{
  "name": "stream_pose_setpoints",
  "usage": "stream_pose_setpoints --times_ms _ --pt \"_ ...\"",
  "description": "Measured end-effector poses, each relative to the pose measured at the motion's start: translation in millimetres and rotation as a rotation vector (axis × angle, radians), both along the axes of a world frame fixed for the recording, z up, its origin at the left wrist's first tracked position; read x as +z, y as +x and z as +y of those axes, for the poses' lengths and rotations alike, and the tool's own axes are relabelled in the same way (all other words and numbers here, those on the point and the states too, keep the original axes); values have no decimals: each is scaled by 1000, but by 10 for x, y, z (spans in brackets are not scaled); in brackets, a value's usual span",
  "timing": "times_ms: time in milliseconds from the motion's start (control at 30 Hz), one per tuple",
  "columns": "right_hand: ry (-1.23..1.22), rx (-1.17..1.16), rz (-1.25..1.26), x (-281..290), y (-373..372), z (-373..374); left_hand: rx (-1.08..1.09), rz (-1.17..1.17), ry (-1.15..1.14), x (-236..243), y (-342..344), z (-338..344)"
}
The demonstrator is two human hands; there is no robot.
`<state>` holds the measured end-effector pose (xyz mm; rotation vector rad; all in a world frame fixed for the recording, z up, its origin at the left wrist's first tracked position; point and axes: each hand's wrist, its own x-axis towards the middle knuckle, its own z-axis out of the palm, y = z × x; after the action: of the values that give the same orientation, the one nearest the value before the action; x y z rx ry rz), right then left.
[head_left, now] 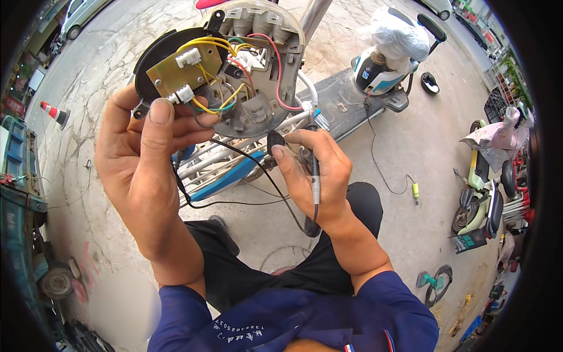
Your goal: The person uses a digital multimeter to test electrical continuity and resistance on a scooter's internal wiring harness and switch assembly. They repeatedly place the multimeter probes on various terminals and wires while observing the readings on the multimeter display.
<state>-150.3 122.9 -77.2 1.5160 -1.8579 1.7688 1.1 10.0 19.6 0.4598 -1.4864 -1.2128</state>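
My left hand (149,158) is closed on the rim of a round black instrument housing (158,50), its back turned up. On it sits a tan circuit board (183,71) with white plugs and yellow and green wires. Just behind it is the open grey dashboard shell (287,64), with red wires running inside. My right hand (319,170) is closed round a slim grey-and-black pen-shaped probe (316,182) trailing a black cable. Thumb and forefinger also pinch a small black piece (274,142), its kind partly hidden, close below the shell. A black cable (258,164) loops between my hands.
Behind my hands stands a scooter with a blue-and-silver frame (229,176) and grey footboard (337,94). A plastic-wrapped scooter part (396,35) is at the back right. A cable with a yellow-green plug (416,192), a green power tool (431,280) and a traffic cone (54,114) are around.
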Motion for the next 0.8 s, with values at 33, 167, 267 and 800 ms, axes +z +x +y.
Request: stream_pose_setpoints --times_ms 33,167,267,800 --pt "0 -12 16 4 7 -10 6 1 0 1 2 9" --pt "27 -40 28 56 61 12 -16 20 -5 0 -11 40" --pt "46 -64 25 30 104 50 -1 26 7 3 -45 74" --pt "283 406 -962 94 93 275 -74 59 36 -62 -13 141"
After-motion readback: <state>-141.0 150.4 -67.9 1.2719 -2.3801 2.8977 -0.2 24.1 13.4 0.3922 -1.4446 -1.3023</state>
